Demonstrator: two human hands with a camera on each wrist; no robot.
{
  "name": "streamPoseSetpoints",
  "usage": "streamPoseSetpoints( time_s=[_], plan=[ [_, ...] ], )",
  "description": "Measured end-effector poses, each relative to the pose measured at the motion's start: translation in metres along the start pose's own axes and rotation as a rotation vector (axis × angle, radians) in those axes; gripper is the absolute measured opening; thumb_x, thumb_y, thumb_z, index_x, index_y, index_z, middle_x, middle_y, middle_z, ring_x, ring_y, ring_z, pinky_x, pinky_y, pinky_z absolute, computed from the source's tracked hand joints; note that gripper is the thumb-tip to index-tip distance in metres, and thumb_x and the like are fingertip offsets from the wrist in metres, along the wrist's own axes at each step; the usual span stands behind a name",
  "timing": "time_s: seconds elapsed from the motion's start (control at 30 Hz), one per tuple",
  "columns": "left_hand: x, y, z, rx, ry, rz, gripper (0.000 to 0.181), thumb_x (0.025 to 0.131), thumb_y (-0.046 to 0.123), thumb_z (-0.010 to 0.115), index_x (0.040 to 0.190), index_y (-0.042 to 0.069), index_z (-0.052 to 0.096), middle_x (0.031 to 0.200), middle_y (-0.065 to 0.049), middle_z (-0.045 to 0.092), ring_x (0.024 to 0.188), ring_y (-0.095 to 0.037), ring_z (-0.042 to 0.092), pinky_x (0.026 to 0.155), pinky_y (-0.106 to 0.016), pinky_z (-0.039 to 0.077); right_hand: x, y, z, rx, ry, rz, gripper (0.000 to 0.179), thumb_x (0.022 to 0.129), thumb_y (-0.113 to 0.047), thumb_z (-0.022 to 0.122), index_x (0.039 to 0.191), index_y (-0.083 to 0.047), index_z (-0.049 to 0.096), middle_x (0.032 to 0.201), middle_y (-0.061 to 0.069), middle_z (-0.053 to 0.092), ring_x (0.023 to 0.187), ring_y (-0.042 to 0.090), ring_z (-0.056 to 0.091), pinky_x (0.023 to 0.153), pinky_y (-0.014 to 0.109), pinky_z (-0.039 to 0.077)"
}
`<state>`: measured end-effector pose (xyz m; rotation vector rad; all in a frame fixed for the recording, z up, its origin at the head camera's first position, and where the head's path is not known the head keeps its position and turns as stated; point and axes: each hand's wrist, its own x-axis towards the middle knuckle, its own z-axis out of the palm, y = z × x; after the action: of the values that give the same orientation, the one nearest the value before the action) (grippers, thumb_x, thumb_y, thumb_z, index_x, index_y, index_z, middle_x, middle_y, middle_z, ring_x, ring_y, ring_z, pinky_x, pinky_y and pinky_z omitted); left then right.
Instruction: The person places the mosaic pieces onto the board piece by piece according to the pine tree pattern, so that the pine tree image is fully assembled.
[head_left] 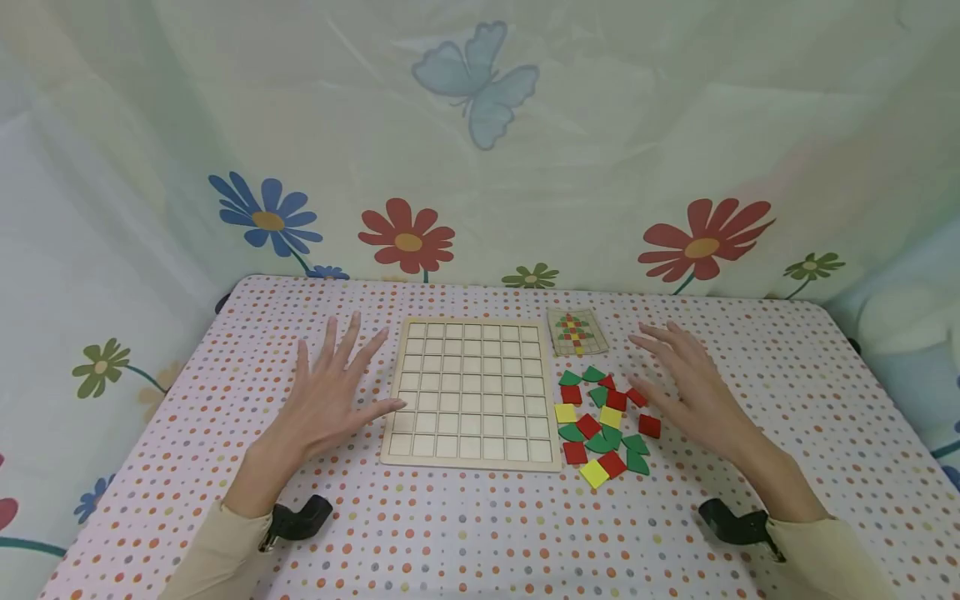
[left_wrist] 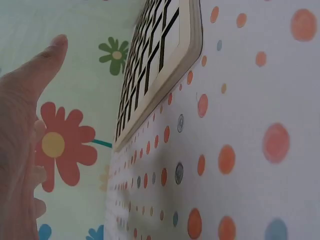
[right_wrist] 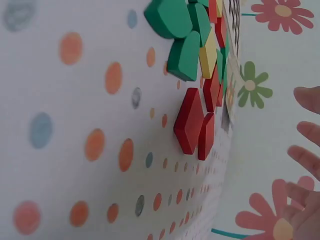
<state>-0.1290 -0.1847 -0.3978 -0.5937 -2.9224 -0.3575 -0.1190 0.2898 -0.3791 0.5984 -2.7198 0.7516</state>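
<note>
A square wooden grid board (head_left: 471,392) lies in the middle of the table, its cells bare. My left hand (head_left: 327,396) is spread with straight fingers at the board's left side, the thumb reaching over its edge. In the left wrist view the thumb (left_wrist: 42,67) appears raised above the table, with the board (left_wrist: 165,75) beyond. Right of the board lies a loose group of red (head_left: 649,427), yellow (head_left: 595,474) and green (head_left: 637,462) flat pieces. My right hand (head_left: 693,392), fingers extended and holding nothing, hovers just right of them.
Behind the pieces lies a small pattern card (head_left: 577,332) printed with a tree of coloured shapes. The dotted tablecloth (head_left: 450,533) covers the table. A flowered curtain (head_left: 570,167) hangs along its back edge. Black wrist cameras (head_left: 302,518) sit at both cuffs.
</note>
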Motion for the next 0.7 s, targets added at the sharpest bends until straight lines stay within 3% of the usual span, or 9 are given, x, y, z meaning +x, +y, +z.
streamPoseSetpoints(
  time_s=[0.13,0.33,0.43,0.53,0.7],
  plan=[
    [0.006,0.002,0.003,-0.042,-0.033,-0.004,0.099,0.091,0.071,0.063,0.168,0.021,0.025,0.174,-0.021,0.009,0.159,-0.048,-0.002,0.116,-0.081,0.005,0.009,0.000,0.005,0.009,-0.075,0.039,0.054,0.092,-0.006,0.079,0.141,0.003,0.059,0.144,0.027,0.050,0.136,0.048,0.037,0.100,0.076,0.039],
    [0.012,0.001,0.012,-0.056,-0.095,-0.012,0.095,0.094,0.065,0.063,0.168,0.018,0.026,0.174,-0.021,0.009,0.158,-0.050,0.003,0.118,-0.077,0.007,0.019,-0.003,0.013,0.023,-0.204,0.099,0.038,0.093,-0.005,0.078,0.129,0.005,0.068,0.130,0.024,0.058,0.121,0.043,0.050,0.095,0.062,0.052],
    [0.012,-0.002,0.016,-0.097,-0.141,-0.031,0.093,0.095,0.064,0.063,0.167,0.015,0.029,0.174,-0.021,0.009,0.158,-0.049,0.003,0.120,-0.076,0.007,0.023,-0.003,0.015,0.040,-0.282,0.143,0.032,0.094,-0.007,0.078,0.123,0.004,0.071,0.120,0.020,0.062,0.108,0.036,0.059,0.085,0.049,0.060],
    [0.012,-0.005,0.019,-0.145,-0.190,-0.044,0.092,0.096,0.065,0.061,0.167,0.014,0.030,0.174,-0.020,0.008,0.159,-0.048,0.002,0.120,-0.075,0.005,0.025,-0.003,0.016,0.051,-0.334,0.171,0.028,0.094,-0.007,0.078,0.120,0.003,0.072,0.111,0.014,0.063,0.094,0.027,0.062,0.075,0.037,0.060],
    [0.012,-0.009,0.023,-0.225,-0.252,-0.044,0.092,0.098,0.066,0.060,0.167,0.015,0.028,0.174,-0.021,0.006,0.159,-0.047,-0.001,0.120,-0.074,-0.003,0.028,-0.001,0.017,0.037,-0.354,0.160,0.019,0.093,-0.003,0.078,0.111,0.001,0.075,0.102,0.006,0.064,0.087,0.019,0.063,0.071,0.031,0.057]
  ],
)
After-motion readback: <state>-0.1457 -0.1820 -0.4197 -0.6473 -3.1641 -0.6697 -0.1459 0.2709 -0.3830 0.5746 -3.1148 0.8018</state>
